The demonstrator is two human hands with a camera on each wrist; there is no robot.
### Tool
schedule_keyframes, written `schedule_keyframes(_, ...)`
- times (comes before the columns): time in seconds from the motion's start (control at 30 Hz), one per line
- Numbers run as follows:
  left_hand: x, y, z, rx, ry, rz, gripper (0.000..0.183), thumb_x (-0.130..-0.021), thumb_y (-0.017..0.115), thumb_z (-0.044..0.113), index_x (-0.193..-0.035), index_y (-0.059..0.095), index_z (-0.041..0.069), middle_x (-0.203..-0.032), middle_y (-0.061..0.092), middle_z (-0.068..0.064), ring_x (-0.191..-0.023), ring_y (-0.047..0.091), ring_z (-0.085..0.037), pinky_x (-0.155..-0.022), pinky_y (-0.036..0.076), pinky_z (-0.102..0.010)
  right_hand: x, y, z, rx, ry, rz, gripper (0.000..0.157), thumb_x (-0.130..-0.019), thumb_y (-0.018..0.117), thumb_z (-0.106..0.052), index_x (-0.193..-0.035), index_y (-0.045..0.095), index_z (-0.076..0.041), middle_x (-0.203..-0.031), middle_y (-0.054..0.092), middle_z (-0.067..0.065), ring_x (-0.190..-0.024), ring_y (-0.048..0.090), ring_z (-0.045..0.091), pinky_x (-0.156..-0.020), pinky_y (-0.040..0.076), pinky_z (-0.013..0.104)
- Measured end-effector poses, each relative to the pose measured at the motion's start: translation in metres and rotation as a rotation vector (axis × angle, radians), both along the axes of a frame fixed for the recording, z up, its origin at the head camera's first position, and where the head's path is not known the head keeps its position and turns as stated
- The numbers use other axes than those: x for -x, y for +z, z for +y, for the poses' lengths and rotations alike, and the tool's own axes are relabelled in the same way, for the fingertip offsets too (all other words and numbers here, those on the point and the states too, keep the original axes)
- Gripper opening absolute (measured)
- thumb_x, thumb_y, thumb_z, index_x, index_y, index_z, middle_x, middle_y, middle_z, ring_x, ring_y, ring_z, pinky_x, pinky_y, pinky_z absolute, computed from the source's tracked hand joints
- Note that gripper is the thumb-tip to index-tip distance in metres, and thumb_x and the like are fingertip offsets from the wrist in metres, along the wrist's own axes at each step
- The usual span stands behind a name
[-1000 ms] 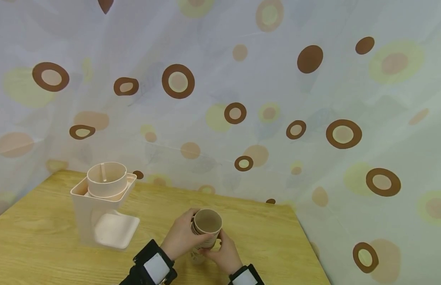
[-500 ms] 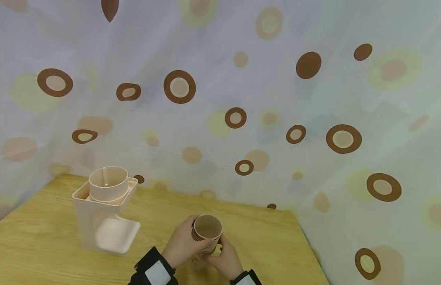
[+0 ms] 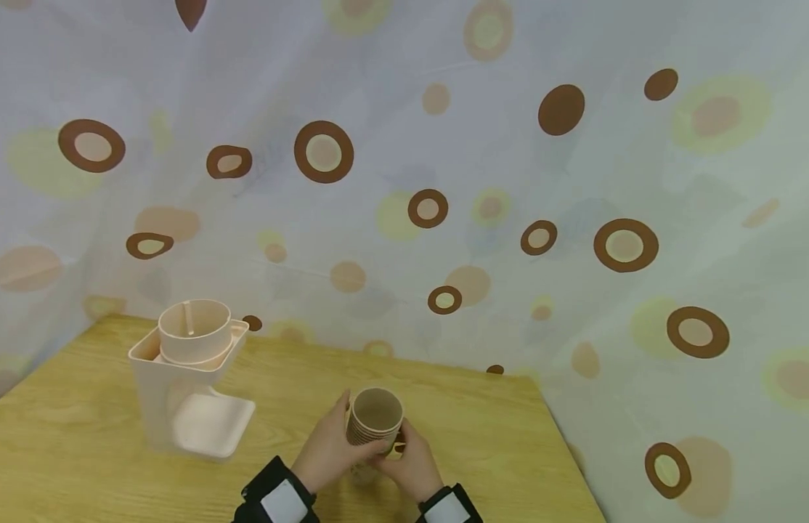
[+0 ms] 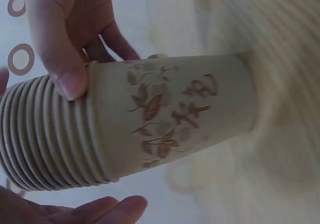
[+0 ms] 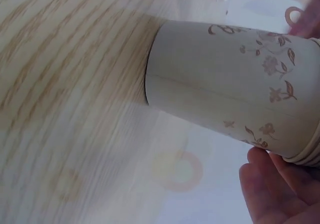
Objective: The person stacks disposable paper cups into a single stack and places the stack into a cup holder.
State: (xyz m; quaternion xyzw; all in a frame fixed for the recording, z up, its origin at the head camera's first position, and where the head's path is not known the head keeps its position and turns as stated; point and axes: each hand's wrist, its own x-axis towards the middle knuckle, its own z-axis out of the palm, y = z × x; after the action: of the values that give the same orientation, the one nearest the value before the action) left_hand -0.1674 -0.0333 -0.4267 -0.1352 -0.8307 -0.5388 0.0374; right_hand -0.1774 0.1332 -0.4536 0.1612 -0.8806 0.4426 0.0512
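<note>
A stack of nested paper cups point(image 3: 375, 412) stands near the table's front, mouth up. Leaf and flower prints with brown writing show on the lowest cup point(image 4: 165, 109), whose base meets the wood. My left hand point(image 3: 329, 448) holds the stack from the left, thumb across its front and fingers along the left side. From the right, my right hand point(image 3: 414, 461) grips it lower down between thumb and fingers. Several rolled rims point(image 4: 45, 134) sit close together in the left wrist view. Fingertips point(image 5: 257, 156) touch the cup side in the right wrist view.
On the left of the wooden table point(image 3: 293, 407) stands a pale plastic holder point(image 3: 159, 392) with a round cup-like tube point(image 3: 195, 334) on top and a flat tray point(image 3: 211, 425) in front. A white sheet with brown rings point(image 3: 391, 152) hangs behind the table.
The head view shifts slightly down, then back up. The left hand's fingers have come round from behind the stack and lie straighter on its left side. Both hands stay at the cups.
</note>
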Motion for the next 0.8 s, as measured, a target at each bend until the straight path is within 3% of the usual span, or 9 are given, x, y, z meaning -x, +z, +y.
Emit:
schedule_keyframes(0.1, -0.002, -0.004, 0.0, -0.028, -0.038, -0.065, 0.107, -0.072, 0.075, 0.042, -0.142, 0.02, -0.016, -0.135, 0.042, -0.041, -0.119, 0.046, -0.05, -0.092, 0.045, -0.063, -0.001, 0.0, 0.0, 0.014, -0.019, 0.012, 0.065, -0.077, 0.072, -0.025, -0.129, 0.049, 0.006, -0.117, 0.063, 0.023, -0.095, 0.059, 0.029, -0.08, 0.051, 0.047)
schedule_keyframes(0.2, -0.002, -0.006, -0.001, -0.079, -0.094, -0.058, 0.096, -0.075, 0.075, 0.036, -0.14, 0.026, -0.015, -0.133, 0.046, -0.038, -0.117, 0.049, -0.048, -0.091, 0.046, -0.062, -0.005, 0.004, -0.001, 0.029, -0.035, 0.013, 0.065, -0.075, 0.072, -0.023, -0.128, 0.049, 0.006, -0.115, 0.064, 0.021, -0.094, 0.058, 0.026, -0.079, 0.051, 0.045)
schedule_keyframes(0.3, -0.001, -0.006, -0.002, -0.105, -0.111, -0.038, 0.088, -0.075, 0.075, 0.033, -0.136, 0.032, -0.014, -0.13, 0.05, -0.034, -0.114, 0.053, -0.044, -0.09, 0.047, -0.061, -0.008, 0.009, -0.004, 0.043, -0.031, 0.007, 0.065, -0.075, 0.073, -0.023, -0.129, 0.05, 0.004, -0.115, 0.064, 0.019, -0.094, 0.058, 0.025, -0.078, 0.052, 0.044)
schedule_keyframes(0.47, -0.001, -0.004, -0.002, -0.093, -0.07, -0.016, 0.088, -0.073, 0.076, 0.035, -0.135, 0.035, -0.012, -0.126, 0.055, -0.031, -0.11, 0.056, -0.039, -0.088, 0.049, -0.058, -0.01, 0.017, -0.004, 0.053, 0.016, 0.011, 0.067, -0.078, 0.072, -0.025, -0.134, 0.047, 0.002, -0.118, 0.062, 0.019, -0.096, 0.057, 0.025, -0.075, 0.054, 0.044)
schedule_keyframes(0.63, 0.0, -0.002, -0.005, -0.064, -0.075, 0.038, 0.094, -0.067, 0.081, 0.032, -0.136, 0.034, -0.011, -0.125, 0.056, -0.028, -0.107, 0.058, -0.037, -0.087, 0.051, -0.056, -0.012, 0.019, -0.001, 0.052, 0.045, 0.043, 0.068, -0.078, 0.072, -0.025, -0.136, 0.047, 0.0, -0.116, 0.063, 0.018, -0.096, 0.056, 0.023, -0.074, 0.056, 0.038)
schedule_keyframes(0.8, 0.0, 0.012, -0.015, -0.014, -0.037, 0.06, 0.089, -0.063, 0.083, 0.033, -0.132, 0.042, -0.005, -0.12, 0.061, -0.023, -0.103, 0.06, -0.033, -0.085, 0.052, -0.053, -0.013, 0.02, 0.001, 0.06, 0.087, 0.064, 0.068, -0.082, 0.069, -0.03, -0.139, 0.044, -0.002, -0.122, 0.06, 0.018, -0.101, 0.056, 0.027, -0.077, 0.056, 0.041)
